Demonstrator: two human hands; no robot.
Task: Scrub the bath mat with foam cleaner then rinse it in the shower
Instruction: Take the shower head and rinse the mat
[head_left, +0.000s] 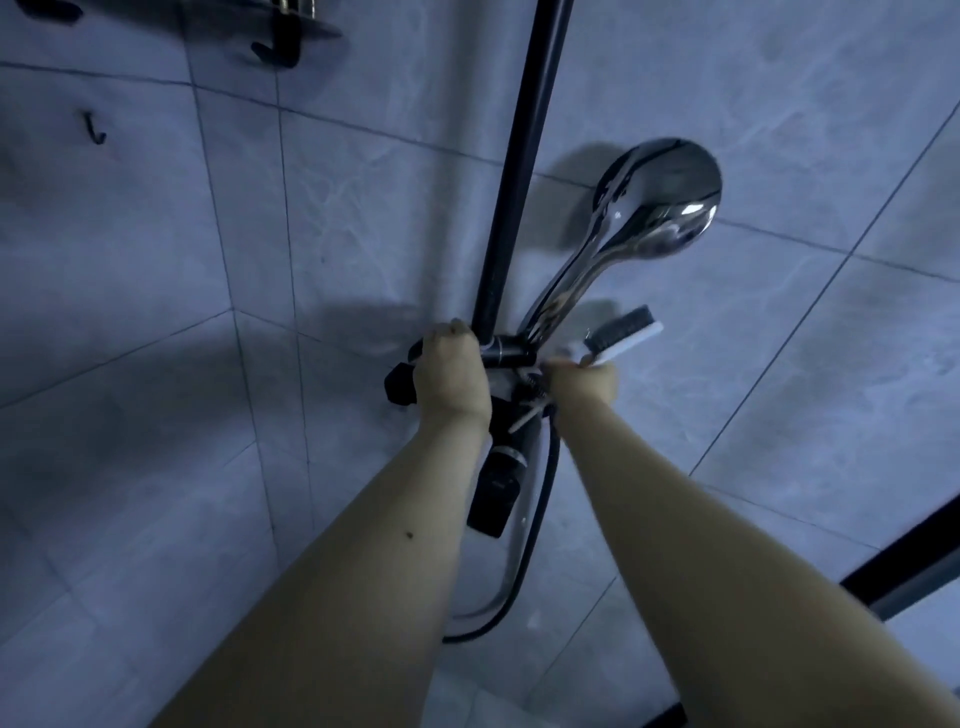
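Grey marbled wall tiles (156, 364) fill the frame, smooth and square-jointed. Up the middle runs a matte black riser pipe (524, 156); right of it leans a glossy chrome shower head (660, 202), round-faced, seated in a black holder (511, 356). At centre, the left hand (452, 379) curls round the black fitting, while the right hand (582, 382) grips a white, dark-bristled scrub brush (621, 338). Small black hooks (96, 130) sit upper left.

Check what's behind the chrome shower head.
Behind the shower head there is grey tiled wall with its shadow; the black riser pole runs beside it. Its handle base, in the bracket, is hidden by the right hand and brush.
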